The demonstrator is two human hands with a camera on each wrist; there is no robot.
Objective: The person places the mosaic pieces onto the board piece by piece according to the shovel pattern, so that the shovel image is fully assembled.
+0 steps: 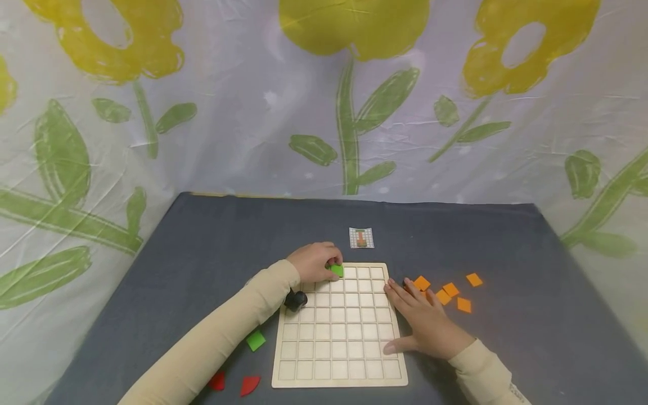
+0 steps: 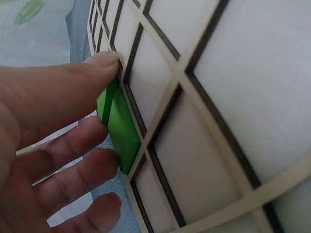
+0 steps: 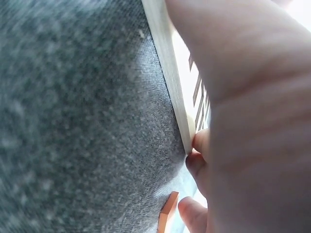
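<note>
My left hand (image 1: pixel 315 262) is at the far edge of a pale wooden grid board (image 1: pixel 339 331). Its thumb and fingers pinch a green tile (image 2: pixel 108 103), seen tilted in the left wrist view. Right beside that tile, a second green piece (image 2: pixel 124 130) sits at a cell by the board's edge; whether it is fully seated I cannot tell. My right hand (image 1: pixel 427 323) rests on the board's right edge, fingers extended and thumb spread over the nearer cells. An orange tile (image 3: pixel 167 212) lies close to its fingertips in the right wrist view.
Several orange tiles (image 1: pixel 450 289) are scattered right of the board. A small printed pattern card (image 1: pixel 361 238) lies beyond it. Left of the board are a green tile (image 1: pixel 255 340) and red quarter-round pieces (image 1: pixel 250 385). A black device (image 1: pixel 296 301) sits at the left wrist.
</note>
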